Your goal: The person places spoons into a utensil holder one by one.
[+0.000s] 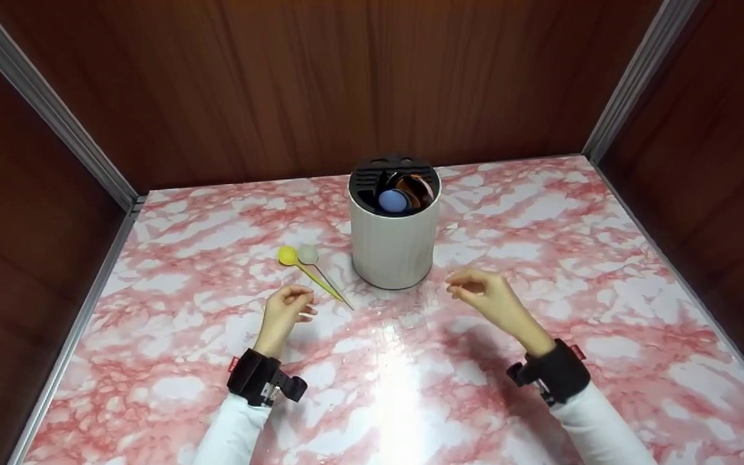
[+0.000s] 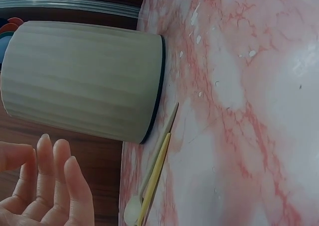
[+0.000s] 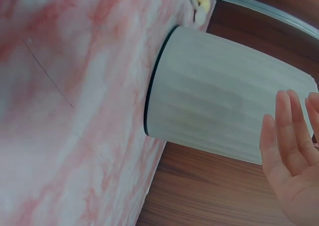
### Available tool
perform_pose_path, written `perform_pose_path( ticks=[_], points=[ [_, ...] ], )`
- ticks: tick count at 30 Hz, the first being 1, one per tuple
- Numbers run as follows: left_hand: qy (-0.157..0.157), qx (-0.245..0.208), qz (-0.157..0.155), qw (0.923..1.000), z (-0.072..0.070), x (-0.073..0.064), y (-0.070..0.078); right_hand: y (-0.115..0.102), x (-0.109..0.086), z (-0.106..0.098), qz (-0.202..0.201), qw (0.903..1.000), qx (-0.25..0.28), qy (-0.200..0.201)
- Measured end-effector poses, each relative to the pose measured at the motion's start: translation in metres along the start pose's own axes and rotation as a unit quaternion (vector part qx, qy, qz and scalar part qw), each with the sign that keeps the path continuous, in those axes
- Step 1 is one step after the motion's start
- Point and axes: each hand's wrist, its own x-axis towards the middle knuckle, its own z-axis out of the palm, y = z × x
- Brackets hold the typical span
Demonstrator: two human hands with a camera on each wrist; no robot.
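Note:
A yellow spoon (image 1: 287,256) and a pale grey-white spoon (image 1: 308,254) lie side by side on the table, left of a white ribbed utensil holder (image 1: 392,252). Their handles cross near the tips. Just in front of the spoons hovers my left hand (image 1: 285,316), fingers loosely bent and holding nothing. My right hand (image 1: 491,300) hangs above the table to the right of the holder, thumb and forefinger close together with nothing between them. Inside the holder's black top sit a blue round-headed utensil (image 1: 392,201) and some brown and dark pieces, partly hidden.
The table (image 1: 178,387) has a red-and-white marbled top. Dark wood panels (image 1: 281,84) with grey metal edging (image 1: 637,77) enclose it at the back and both sides. The holder stands towards the back, near the middle.

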Motion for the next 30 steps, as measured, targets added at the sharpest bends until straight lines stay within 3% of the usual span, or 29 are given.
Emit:
perform_pose_path(
  ticks=[8,12,18,25,28,29,30],
  points=[
    [0.001,0.010,-0.006,0.9999,0.000,0.005,-0.004,0.002,-0.023,0.004,0.027,0.9993,0.027,-0.008],
    [0.013,0.050,-0.034,0.9981,0.000,0.013,-0.007,0.004,-0.032,0.003,0.025,0.9992,0.028,-0.008],
    [0.008,0.127,-0.074,0.9891,-0.002,0.031,-0.007,0.010,-0.047,-0.004,0.020,0.9991,0.035,-0.010],
    [0.011,0.113,-0.125,0.9856,-0.002,0.054,-0.004,0.018,-0.058,-0.009,0.019,0.9983,0.055,-0.008],
    [0.006,0.167,-0.110,0.9798,-0.005,0.069,-0.012,0.021,-0.060,-0.010,0.022,0.9978,0.062,-0.011],
    [0.000,0.179,-0.078,0.9807,-0.008,0.076,-0.020,0.021,-0.061,-0.010,0.023,0.9979,0.060,-0.010],
    [-0.002,0.198,-0.073,0.9774,-0.009,0.081,-0.024,0.022,-0.062,-0.011,0.024,0.9979,0.059,-0.009]
  ],
)
